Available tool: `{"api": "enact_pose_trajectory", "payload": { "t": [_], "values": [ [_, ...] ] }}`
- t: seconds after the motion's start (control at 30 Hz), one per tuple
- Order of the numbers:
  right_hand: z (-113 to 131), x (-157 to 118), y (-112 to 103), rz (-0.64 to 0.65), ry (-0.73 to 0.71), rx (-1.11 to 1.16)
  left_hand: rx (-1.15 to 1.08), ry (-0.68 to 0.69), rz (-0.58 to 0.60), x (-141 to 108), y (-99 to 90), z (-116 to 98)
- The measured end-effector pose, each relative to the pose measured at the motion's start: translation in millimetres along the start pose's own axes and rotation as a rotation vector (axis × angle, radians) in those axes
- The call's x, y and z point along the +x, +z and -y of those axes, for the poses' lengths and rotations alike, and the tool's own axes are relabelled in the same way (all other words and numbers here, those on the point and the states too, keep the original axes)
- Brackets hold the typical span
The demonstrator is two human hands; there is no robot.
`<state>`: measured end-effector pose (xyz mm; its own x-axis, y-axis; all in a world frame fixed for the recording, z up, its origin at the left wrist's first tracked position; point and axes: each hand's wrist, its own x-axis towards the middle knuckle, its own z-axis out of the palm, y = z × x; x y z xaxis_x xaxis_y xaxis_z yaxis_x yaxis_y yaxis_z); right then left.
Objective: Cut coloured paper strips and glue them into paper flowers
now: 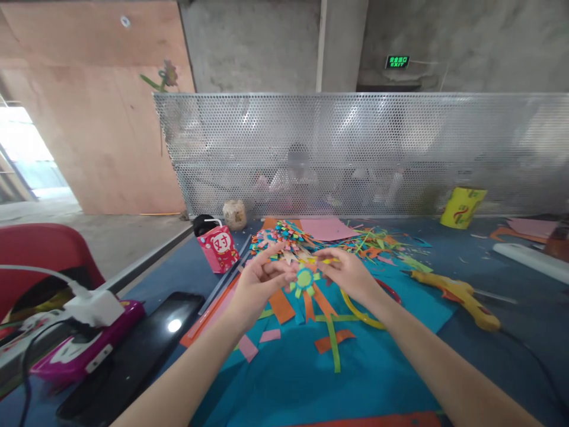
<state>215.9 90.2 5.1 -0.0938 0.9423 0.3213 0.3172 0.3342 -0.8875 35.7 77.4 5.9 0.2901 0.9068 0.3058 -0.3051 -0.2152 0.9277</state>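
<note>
A small paper rosette [305,278] hangs between my two hands, with a green round middle, a blue ring and yellow-green tabs around it. Orange paper tails [323,301] show below it; whether they are attached I cannot tell. My left hand [267,274] pinches the rosette's left edge between thumb and fingers. From the right, my right hand [344,271] has its fingers closed at the rosette's upper right, next to a bit of yellow. Under both hands lies a blue sheet [284,373] with orange, pink and green paper strips, including a long green strip [333,344].
Paper scraps [284,234] are heaped behind my hands. A yellow glue gun [457,293] lies right, its cord trailing. Left are a red drink box [219,248], a black phone [133,356] and a purple power strip [89,350]. A perforated metal screen [355,154] closes off the back.
</note>
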Motion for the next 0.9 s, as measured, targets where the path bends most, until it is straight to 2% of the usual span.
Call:
{"api": "enact_pose_trajectory", "payload": {
  "t": [0.07, 0.13, 0.23, 0.43, 0.7, 0.8, 0.9],
  "values": [
    [9, -6, 3, -0.048, -0.198, -0.083, 0.025, 0.034, -0.012, 0, -0.9, 2],
    [17, -13, 6, 0.057, -0.272, -0.016, 0.055, 0.06, -0.026, 1, -1.5, 4],
    [21, -19, 12, 0.16, -0.239, 0.105, 0.094, 0.067, -0.044, 2, -1.4, 8],
    [15, -17, 18, 0.084, -0.176, 0.158, 0.132, 0.04, -0.032, 2, 1.6, 12],
    [17, -15, 18, 0.156, -0.04, 0.339, 0.136, 0.023, -0.032, 2, 2.3, 14],
    [18, -16, 17, 0.192, 0.0, 0.354, 0.096, -0.034, -0.003, 1, 2.5, 14],
    [18, -16, 15, 0.288, 0.036, 0.396, 0.029, -0.117, 0.071, 0, 2.6, 13]
  ]
}}
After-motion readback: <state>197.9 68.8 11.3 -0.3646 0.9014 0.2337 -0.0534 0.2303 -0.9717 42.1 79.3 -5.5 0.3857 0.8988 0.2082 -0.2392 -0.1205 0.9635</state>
